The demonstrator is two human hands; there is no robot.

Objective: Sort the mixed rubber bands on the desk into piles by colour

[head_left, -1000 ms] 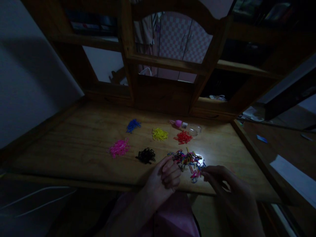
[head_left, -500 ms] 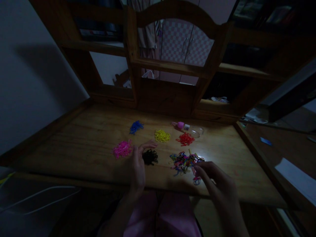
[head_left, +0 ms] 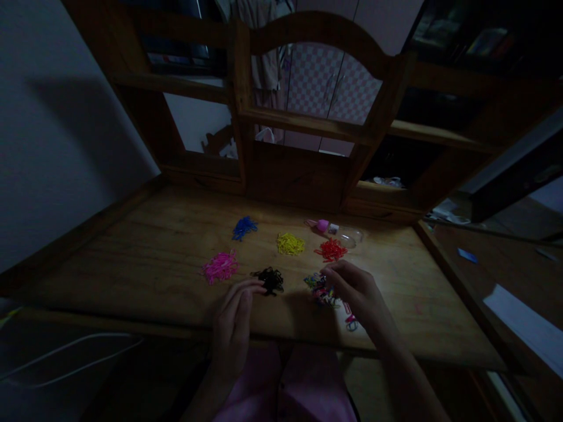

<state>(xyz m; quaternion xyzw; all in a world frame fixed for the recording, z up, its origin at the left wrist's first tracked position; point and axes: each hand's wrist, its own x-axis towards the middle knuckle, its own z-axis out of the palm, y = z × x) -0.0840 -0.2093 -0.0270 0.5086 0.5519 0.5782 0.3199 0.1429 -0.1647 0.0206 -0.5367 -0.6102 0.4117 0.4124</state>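
Observation:
My left hand rests by the left edge of a pile of black rubber bands, fingers stretched out and nothing visible in them. Over the mixed pile of many-coloured rubber bands hovers my right hand, thumb and forefinger pinched together. Whatever lies between those fingertips is too small and dark to make out, and the hand hides the pile's right part. A few stray loops lie in front of that hand.
Farther back are pink, blue, yellow and red rubber bands in separate piles. Behind the red ones lies a clear bottle with a pink top. A wooden shelf unit borders the desk's back.
My left hand has drawn back toward me and turned lower beside the black pile. My right hand has moved left and away from me, over the mixed pile.

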